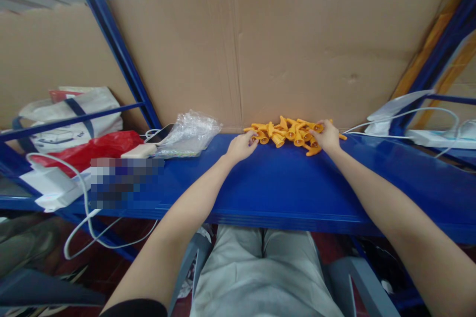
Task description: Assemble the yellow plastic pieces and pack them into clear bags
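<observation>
A heap of several small orange plastic parts (292,133) lies at the back of the blue shelf (282,188), against the cardboard wall. My left hand (241,146) rests at the heap's left edge, fingers curled and touching the nearest orange pieces. My right hand (327,136) sits on the heap's right side, fingers closed over some of the parts. Whether either hand has actually picked up a piece cannot be made out. Both forearms stretch forward over the shelf.
A crumpled clear plastic bag (191,131) and a phone (160,133) lie left of the heap. Further left are a red bag (92,148), a white tote (70,119), white chargers and cables (52,185). White cables and a power strip (427,136) sit at the right. Blue rack posts (115,44) rise behind.
</observation>
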Demonstrator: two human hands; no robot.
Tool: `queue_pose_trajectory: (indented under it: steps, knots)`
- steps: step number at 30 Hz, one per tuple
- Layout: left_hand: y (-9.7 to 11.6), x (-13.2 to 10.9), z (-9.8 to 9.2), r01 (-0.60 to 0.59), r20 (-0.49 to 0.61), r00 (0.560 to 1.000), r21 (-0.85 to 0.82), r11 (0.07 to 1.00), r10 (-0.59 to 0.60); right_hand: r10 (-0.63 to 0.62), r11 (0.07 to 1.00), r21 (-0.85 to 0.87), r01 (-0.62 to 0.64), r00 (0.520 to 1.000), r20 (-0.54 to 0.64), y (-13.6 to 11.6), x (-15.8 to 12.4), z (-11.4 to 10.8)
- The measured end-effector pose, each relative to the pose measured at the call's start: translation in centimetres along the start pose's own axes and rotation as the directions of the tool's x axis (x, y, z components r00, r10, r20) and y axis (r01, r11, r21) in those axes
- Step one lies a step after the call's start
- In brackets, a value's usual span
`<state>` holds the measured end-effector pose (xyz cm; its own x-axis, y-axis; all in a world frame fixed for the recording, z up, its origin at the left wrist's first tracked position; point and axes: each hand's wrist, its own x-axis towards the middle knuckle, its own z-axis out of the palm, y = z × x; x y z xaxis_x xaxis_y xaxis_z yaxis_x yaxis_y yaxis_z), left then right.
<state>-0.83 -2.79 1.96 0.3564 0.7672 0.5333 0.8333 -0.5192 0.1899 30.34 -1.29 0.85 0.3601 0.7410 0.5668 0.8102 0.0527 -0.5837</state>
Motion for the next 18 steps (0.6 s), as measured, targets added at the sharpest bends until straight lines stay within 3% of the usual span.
queue_pose_trajectory:
  steps: [7,18]
  knots:
    - [0.0,0.0,0.0,-0.006,0.013,1.000,-0.005,1.000,0.006,0.031,0.956,-0.289,0.043,0.969,0.246,0.9,0.5,0.2]
    - [-0.6,0.2,0.5,-0.013,0.025,1.000,0.006,1.000,0.012,0.036,0.943,-0.321,0.082,0.938,0.345,3.1,1.5,0.8]
